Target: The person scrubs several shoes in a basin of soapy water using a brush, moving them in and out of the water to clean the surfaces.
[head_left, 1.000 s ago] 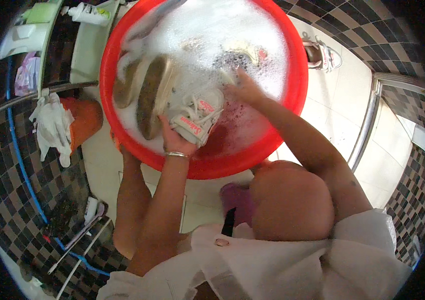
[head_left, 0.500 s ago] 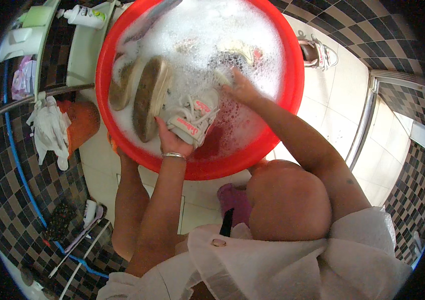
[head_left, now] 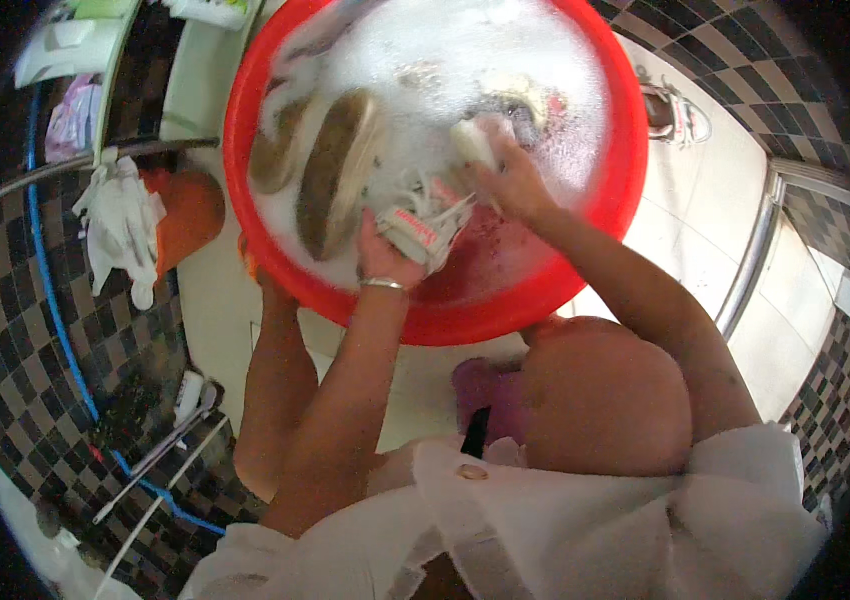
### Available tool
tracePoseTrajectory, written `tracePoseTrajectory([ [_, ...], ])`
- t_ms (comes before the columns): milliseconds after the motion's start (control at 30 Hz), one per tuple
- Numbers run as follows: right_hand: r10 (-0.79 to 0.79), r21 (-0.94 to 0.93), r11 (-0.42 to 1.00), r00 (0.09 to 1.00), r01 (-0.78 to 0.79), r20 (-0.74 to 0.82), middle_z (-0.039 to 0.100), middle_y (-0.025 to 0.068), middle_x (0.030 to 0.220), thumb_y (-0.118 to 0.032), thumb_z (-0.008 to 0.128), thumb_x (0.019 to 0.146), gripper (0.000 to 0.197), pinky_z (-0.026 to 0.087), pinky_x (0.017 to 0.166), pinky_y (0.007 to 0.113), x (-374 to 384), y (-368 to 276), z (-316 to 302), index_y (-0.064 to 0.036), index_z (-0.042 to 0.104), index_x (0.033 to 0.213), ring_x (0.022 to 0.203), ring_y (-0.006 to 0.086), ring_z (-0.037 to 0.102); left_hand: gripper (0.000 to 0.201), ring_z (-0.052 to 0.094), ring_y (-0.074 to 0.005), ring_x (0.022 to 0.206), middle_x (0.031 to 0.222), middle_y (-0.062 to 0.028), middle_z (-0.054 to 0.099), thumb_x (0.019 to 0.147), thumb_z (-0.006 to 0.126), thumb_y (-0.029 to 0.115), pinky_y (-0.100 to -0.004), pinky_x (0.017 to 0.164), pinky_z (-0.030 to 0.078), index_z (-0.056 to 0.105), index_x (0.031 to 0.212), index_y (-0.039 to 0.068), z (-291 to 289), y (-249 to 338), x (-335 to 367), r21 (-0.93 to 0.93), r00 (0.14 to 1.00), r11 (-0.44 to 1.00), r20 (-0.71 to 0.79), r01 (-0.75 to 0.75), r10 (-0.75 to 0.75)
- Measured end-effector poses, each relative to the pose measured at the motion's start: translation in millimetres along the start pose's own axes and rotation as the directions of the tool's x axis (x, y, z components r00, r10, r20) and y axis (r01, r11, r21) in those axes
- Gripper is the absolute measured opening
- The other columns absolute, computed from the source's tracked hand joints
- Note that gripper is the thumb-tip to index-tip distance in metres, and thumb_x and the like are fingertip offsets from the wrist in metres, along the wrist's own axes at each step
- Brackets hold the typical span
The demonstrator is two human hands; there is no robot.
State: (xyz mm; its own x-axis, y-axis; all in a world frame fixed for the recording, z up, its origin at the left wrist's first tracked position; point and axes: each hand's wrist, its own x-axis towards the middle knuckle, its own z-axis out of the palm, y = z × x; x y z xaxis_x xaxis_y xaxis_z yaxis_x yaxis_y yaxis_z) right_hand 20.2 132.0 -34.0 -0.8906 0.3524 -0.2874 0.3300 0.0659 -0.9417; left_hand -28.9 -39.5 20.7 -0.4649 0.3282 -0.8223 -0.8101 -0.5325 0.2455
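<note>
A white lace-up sneaker (head_left: 423,222) with red lettering lies in my left hand (head_left: 385,252), which grips it over the suds near the tub's front side. My right hand (head_left: 513,180) is closed around a whitish oblong block (head_left: 473,145), whose exact kind is too blurred to tell. The block is above the foam, just beyond the sneaker's laces. A large red tub (head_left: 628,150) full of foamy water surrounds both hands. Left of the sneaker, a shoe with a brown sole (head_left: 333,165) rests on its side in the foam, beside another brown-soled shoe (head_left: 277,150).
Another pale shoe (head_left: 520,95) is partly sunk in suds. Outside the tub, a sneaker (head_left: 680,115) stands on the tiles at right. At left are an orange bucket (head_left: 190,215) with a white cloth (head_left: 117,225), a shelf (head_left: 185,95), and a blue hose (head_left: 57,300).
My right hand has lifted the whitish block clear of the foam, where it was mostly hidden. The sneaker stays in my left hand, slightly tilted. The whole view has shifted.
</note>
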Motion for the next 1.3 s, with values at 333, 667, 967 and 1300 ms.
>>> tracePoseTrajectory([
  [333, -0.046, -0.771, 0.608, 0.978, 0.191, 0.206, 0.049, 0.0197, 0.105, -0.036, 0.055, 0.074, 0.063, 0.045, 0.077, 0.043, 0, -66, 8, -0.0201, 0.032, 0.131, 0.100, 0.0344, 0.050, 0.045, 0.045, -0.0276, 0.108, 0.120, -0.0115, 0.044, 0.082, 0.035, 0.032, -0.0481, 0.091, 0.036, 0.042, 0.120, 0.010, 16, -31, 22, 0.026, 0.999, 0.999, -0.016, 0.043, -0.043],
  [667, 0.052, -0.680, 0.731, 0.989, 0.059, 0.141, 0.044, 0.0229, 0.116, -0.037, 0.053, 0.079, 0.060, 0.041, 0.085, 0.044, 11, -85, 6, -0.0177, 0.030, 0.131, 0.102, 0.0366, 0.048, 0.039, 0.044, -0.0291, 0.109, 0.120, -0.0123, 0.045, 0.089, 0.031, 0.027, -0.0447, 0.093, 0.036, 0.039, 0.121, 0.007, 14, -5, 28, 0.040, 0.996, 0.998, 0.076, -0.042, 0.038],
  [967, -0.274, -0.613, 0.755, 0.961, 0.233, 0.027, 0.041, 0.0207, 0.122, -0.032, 0.055, 0.079, 0.058, 0.037, 0.091, 0.040, 33, 73, -31, -0.0115, 0.033, 0.129, 0.111, 0.0347, 0.042, 0.052, 0.042, -0.0302, 0.113, 0.124, -0.0132, 0.041, 0.086, 0.040, 0.039, -0.0483, 0.094, 0.034, 0.036, 0.125, 0.006, 15, -18, 2, -0.044, 0.988, 0.996, 0.137, 0.083, -0.076],
  [1300, -0.020, -0.700, 0.685, 0.965, 0.204, 0.262, 0.048, 0.0251, 0.107, -0.036, 0.055, 0.076, 0.063, 0.038, 0.088, 0.045, 25, -37, 19, -0.0212, 0.030, 0.131, 0.107, 0.0384, 0.044, 0.036, 0.054, -0.0266, 0.092, 0.106, -0.0080, 0.053, 0.085, 0.044, 0.031, -0.0422, 0.076, 0.048, 0.046, 0.113, 0.009, -11, -23, 34, 0.254, 0.999, 0.967, -0.047, 0.026, -0.015],
])
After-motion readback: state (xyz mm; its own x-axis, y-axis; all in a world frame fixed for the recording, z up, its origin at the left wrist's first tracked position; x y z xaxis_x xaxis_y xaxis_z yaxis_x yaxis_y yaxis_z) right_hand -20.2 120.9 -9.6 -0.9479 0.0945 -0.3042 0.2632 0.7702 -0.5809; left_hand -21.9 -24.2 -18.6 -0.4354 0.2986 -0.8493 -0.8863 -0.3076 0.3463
